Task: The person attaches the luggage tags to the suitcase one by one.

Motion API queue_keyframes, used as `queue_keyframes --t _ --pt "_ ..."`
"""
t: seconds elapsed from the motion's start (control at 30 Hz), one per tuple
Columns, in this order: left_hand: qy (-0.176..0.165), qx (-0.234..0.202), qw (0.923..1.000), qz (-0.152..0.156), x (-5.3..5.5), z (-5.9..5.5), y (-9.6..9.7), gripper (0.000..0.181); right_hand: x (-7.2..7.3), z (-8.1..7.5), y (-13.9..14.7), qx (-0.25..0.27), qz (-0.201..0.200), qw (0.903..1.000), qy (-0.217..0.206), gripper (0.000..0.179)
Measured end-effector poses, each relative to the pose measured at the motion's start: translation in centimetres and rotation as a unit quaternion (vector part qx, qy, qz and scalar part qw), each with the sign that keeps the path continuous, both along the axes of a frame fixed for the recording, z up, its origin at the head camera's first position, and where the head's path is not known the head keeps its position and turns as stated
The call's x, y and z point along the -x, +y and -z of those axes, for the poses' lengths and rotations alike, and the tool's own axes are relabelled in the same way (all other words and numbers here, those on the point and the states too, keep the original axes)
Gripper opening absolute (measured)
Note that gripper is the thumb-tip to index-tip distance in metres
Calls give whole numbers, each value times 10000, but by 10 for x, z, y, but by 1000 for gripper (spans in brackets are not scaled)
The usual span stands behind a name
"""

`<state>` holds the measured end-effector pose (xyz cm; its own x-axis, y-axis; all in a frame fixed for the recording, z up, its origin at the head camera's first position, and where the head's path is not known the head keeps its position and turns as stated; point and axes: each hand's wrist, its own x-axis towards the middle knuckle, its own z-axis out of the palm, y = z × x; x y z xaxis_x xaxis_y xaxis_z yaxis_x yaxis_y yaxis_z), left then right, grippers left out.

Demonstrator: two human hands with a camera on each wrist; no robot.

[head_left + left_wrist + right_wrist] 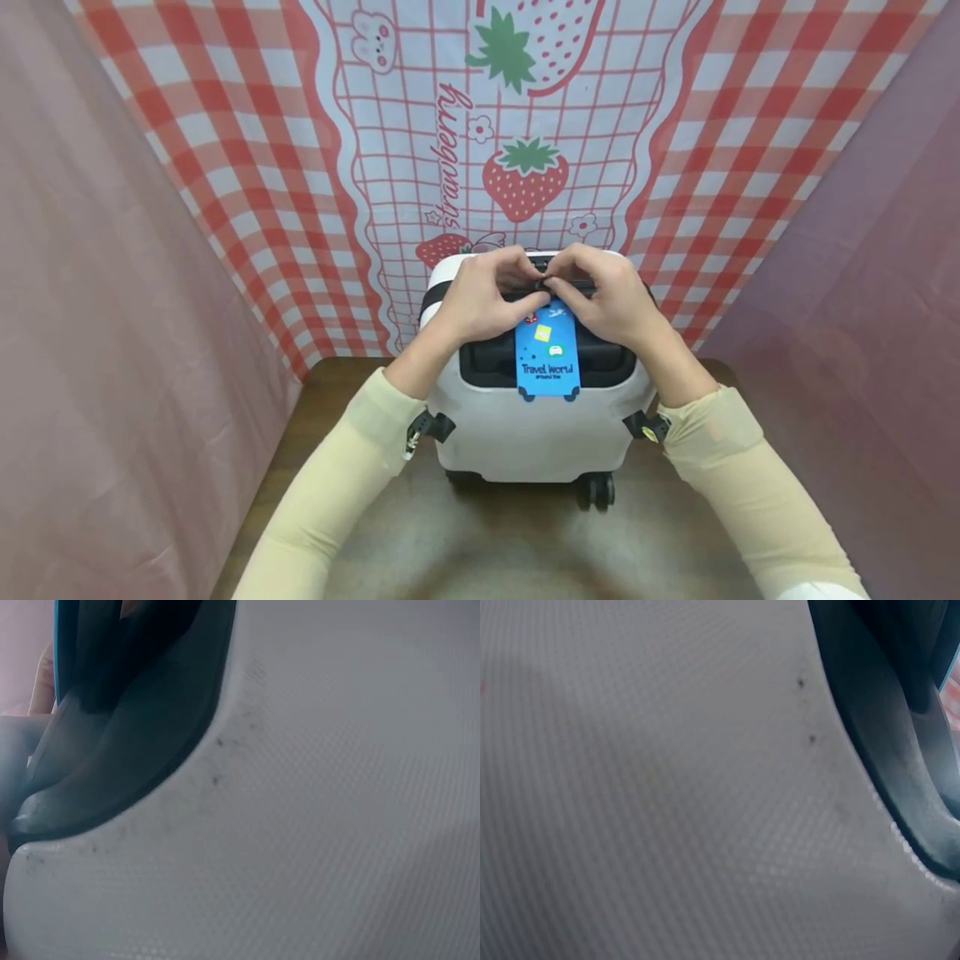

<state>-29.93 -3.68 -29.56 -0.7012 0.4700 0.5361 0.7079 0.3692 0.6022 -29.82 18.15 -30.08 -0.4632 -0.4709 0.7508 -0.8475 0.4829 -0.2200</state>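
Observation:
A white suitcase stands upright in front of me, with a blue luggage tag hanging over the black handle recess on its near face. The tag reads "Travel World" and carries small colourful pictures. My left hand and right hand meet just above the tag, thumbs and fingertips pinching the small dark strap at its top. Most of that strap is hidden by the fingers. Both wrist views are filled by the suitcase's textured white shell and part of its dark recess.
The suitcase's wheels rest on a wooden table. Close behind it hangs a strawberry-print checked cloth. Pink curtains close off the left and right sides. A black band runs around the suitcase's upper part.

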Motion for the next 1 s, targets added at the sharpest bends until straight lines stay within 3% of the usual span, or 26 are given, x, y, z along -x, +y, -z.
queue_keyframes --t 0.3,0.77,1.0 --pt "-146 42 9996 -256 -3 -2 1 17 1 1 -2 -139 146 9998 23 20" --pt "-48 114 9997 -222 -3 -1 2 16 0 2 2 12 -74 10000 22 22" --pt "4 23 9998 -199 -2 0 3 14 -1 1 1 -77 37 10000 8 21"
